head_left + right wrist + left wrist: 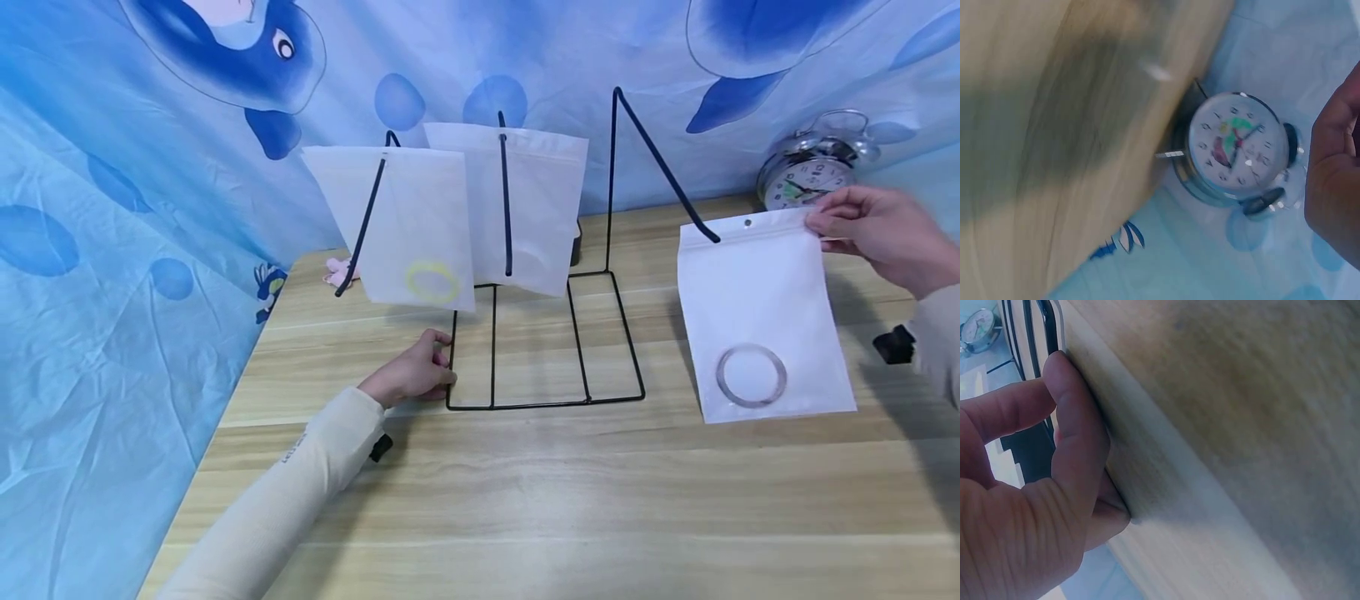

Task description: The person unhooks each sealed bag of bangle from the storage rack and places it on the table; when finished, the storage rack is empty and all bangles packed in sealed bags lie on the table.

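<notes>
Alarm clock dial [1238, 142]: ring of numerals [1261, 129], too blurred to read. Left sleeve [281, 504]: small dark lettering [295, 448], illegible.

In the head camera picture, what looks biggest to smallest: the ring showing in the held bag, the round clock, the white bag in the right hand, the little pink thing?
1. White bag
2. Round clock, partly behind the right hand
3. Ring
4. Pink thing, though it's partly covered
</notes>
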`<state>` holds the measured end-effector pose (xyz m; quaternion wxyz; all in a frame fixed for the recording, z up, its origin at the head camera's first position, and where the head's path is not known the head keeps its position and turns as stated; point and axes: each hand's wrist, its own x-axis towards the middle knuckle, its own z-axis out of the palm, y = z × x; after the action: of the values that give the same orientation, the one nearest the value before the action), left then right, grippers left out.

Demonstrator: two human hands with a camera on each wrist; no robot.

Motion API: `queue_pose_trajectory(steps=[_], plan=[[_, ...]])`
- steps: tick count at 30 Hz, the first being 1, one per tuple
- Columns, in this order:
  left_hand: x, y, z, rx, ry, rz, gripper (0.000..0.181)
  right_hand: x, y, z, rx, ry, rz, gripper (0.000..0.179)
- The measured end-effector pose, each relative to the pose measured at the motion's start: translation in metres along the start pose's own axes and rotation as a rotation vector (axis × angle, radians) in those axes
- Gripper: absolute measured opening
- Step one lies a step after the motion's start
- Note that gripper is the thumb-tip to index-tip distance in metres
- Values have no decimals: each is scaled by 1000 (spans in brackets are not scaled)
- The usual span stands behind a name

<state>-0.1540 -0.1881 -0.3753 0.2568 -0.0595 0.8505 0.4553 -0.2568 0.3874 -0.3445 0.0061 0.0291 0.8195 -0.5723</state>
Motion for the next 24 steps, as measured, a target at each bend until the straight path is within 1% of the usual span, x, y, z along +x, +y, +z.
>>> queue_pose_trajectory(steps=[5, 6, 7, 9, 12, 15, 20, 24], plan=[[1, -1, 1, -10, 4, -2, 57, 18, 2, 13, 4, -26, 81, 4], [1, -1, 2, -13, 3, -1, 58, 20, 3, 15, -21, -34, 100, 3], [2, -1, 2, -12, 2, 1, 58, 23, 4, 18, -44, -33, 114, 5], [2, -1, 3, -12, 2, 0, 58, 27, 6, 25, -115, -30, 139, 13], [4, 0, 4, -14, 5, 0, 60, 31, 10, 34, -210, -36, 150, 26], [4, 2, 5, -22, 10, 0, 61, 35, 12, 44, -257, -39, 155, 29], [3, 4, 5, -35, 4, 0, 61, 41, 18, 54, -280, -29, 184, 31], [4, 3, 5, -34, -3, 1, 61, 47, 22, 57, -291, -4, 208, 33]])
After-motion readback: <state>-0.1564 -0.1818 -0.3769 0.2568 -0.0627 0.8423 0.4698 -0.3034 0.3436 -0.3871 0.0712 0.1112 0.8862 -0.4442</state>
